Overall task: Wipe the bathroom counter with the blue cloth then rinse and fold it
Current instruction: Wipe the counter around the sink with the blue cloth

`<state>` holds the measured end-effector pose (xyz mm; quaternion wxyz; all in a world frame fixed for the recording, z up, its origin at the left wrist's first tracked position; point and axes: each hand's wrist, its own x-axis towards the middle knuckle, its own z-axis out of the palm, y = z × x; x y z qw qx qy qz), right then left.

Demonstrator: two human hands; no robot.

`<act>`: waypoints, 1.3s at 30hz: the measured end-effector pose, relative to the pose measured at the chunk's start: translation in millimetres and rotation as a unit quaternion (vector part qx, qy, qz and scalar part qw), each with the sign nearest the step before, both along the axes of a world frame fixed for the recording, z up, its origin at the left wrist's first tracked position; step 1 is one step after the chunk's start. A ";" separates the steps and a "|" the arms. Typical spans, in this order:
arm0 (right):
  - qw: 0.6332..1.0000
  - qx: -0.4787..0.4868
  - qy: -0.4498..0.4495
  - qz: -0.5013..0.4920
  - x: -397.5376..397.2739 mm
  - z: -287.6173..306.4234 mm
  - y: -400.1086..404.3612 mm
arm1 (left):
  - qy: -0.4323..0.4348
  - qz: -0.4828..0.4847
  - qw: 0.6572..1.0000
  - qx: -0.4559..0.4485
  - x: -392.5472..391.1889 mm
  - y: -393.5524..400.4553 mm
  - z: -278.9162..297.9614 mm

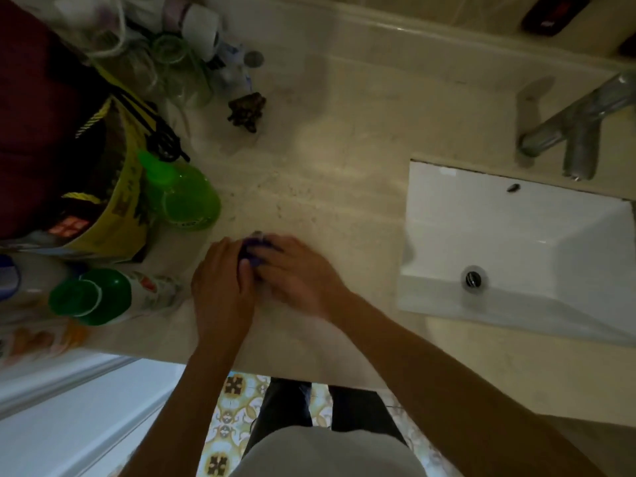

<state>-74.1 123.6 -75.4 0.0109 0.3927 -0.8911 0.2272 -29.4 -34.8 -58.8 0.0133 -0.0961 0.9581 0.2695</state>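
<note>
The blue cloth (pixel 254 251) lies bunched small on the beige stone counter (pixel 330 173), and only a purple-blue patch of it shows between my two hands. My left hand (pixel 222 287) presses on its left side with the fingers curled over it. From the right, my right hand (pixel 296 273) covers the cloth, slightly blurred. Both hands rest near the counter's front edge, left of the white sink (pixel 516 256).
A metal faucet (pixel 578 129) stands behind the sink. Green bottles (pixel 182 194) (pixel 93 297), a yellow bag (pixel 117 201), clear glasses (pixel 172 63) and a dark small object (pixel 246 110) crowd the counter's left side. Patterned floor tiles (pixel 234 407) lie below.
</note>
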 end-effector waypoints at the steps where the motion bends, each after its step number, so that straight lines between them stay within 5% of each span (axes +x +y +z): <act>1: 0.999 0.009 -0.001 -0.053 -27.4 3.0 18.2 | 0.010 0.006 1.000 -0.017 -1.6 6.5 0.4; 4: 0.962 0.027 0.023 -0.271 -65.5 7.7 94.5 | 0.007 0.038 0.999 -0.022 -4.0 27.5 -1.4; 8: 0.927 0.033 -0.019 -0.372 6.4 4.8 106.9 | 0.009 0.085 0.996 0.026 -6.2 31.1 -0.1; 12: 0.986 -0.020 -0.019 -0.163 68.4 -5.4 30.9 | 0.005 0.122 0.990 0.069 -9.8 34.9 6.6; 16: 0.997 -0.014 -0.012 0.071 -10.9 -7.7 -12.6 | -0.012 0.154 0.987 0.049 -23.8 49.7 13.9; 18: 0.999 0.010 0.013 0.042 -81.8 -5.2 3.8 | -0.017 0.145 0.989 0.025 -39.2 62.5 15.1; 21: 0.979 0.007 0.049 -0.198 -173.1 -3.9 75.8 | -0.054 0.060 0.997 -0.011 -58.3 87.5 9.4; 24: 0.936 0.021 0.042 -0.349 -167.1 -3.0 129.7 | -0.079 0.024 0.995 -0.054 -63.0 96.4 5.2; 27: 0.953 0.020 0.009 -0.303 -67.0 -2.9 131.1 | -0.083 0.058 0.995 -0.024 -62.5 90.3 6.1; 30: 0.989 0.003 -0.032 -0.145 29.1 -0.7 111.4 | -0.073 0.072 0.994 -0.025 -65.4 91.3 8.8; 34: 0.998 0.011 -0.004 0.064 -22.3 -3.0 71.6 | -0.082 0.079 0.993 -0.034 -75.1 102.4 13.8; 39: 0.985 0.013 0.081 -0.155 -196.2 4.2 102.0 | -0.155 0.056 0.984 -0.065 -82.3 119.8 12.6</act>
